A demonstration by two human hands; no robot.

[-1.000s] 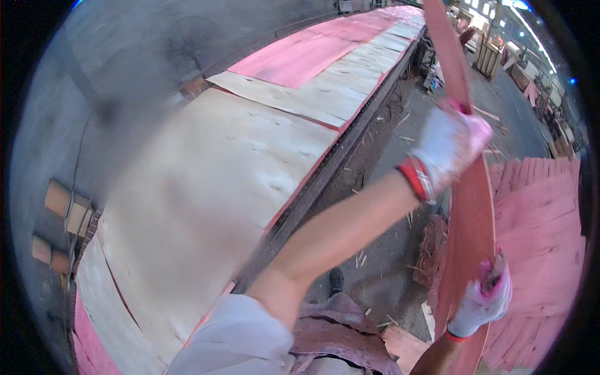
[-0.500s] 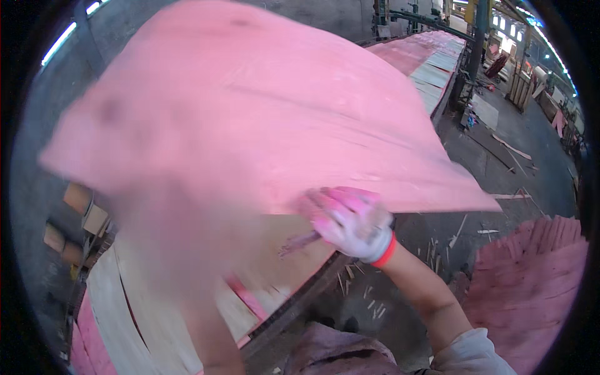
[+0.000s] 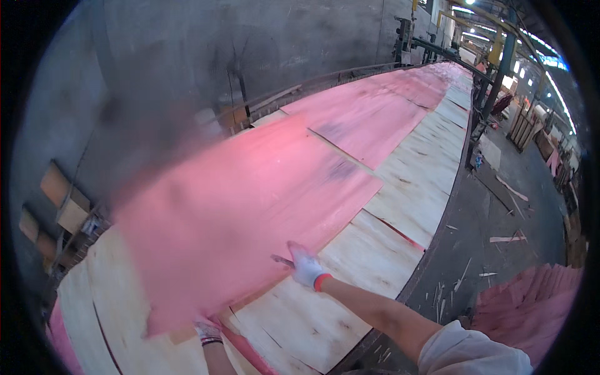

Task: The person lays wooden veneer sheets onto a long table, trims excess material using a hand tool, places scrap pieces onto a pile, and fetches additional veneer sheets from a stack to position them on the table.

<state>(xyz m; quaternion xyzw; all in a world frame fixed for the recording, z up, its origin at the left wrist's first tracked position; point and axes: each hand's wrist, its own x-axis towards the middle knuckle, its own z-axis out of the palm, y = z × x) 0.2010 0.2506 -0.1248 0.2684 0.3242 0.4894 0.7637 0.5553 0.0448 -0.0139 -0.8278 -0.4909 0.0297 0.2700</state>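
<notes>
A large pink-coated veneer sheet (image 3: 219, 219) lies over pale veneer sheets (image 3: 312, 322) on the long conveyor or table. At its near edge is my left hand (image 3: 208, 329), gloved in white with pink stains and a dark band at the wrist; its fingers blend into the pink and cannot be made out. My right hand (image 3: 305, 267), in a white glove with an orange cuff, is at the sheet's right edge. A thin dark stick (image 3: 283, 260) juts from its closed fingers. Blurred haze covers part of the sheet's left side.
Farther along the table lies another pink sheet (image 3: 375, 115), next to more pale veneers (image 3: 422, 162). A stack of pink sheets (image 3: 528, 303) stands at the lower right. Wood scraps (image 3: 462, 275) litter the floor. A grey wall (image 3: 250, 44) runs along the left.
The pink sheet, raised in front of me before, has come down onto the pale veneers. Both hands have moved lower, the right one leftward; the table beyond has come into sight.
</notes>
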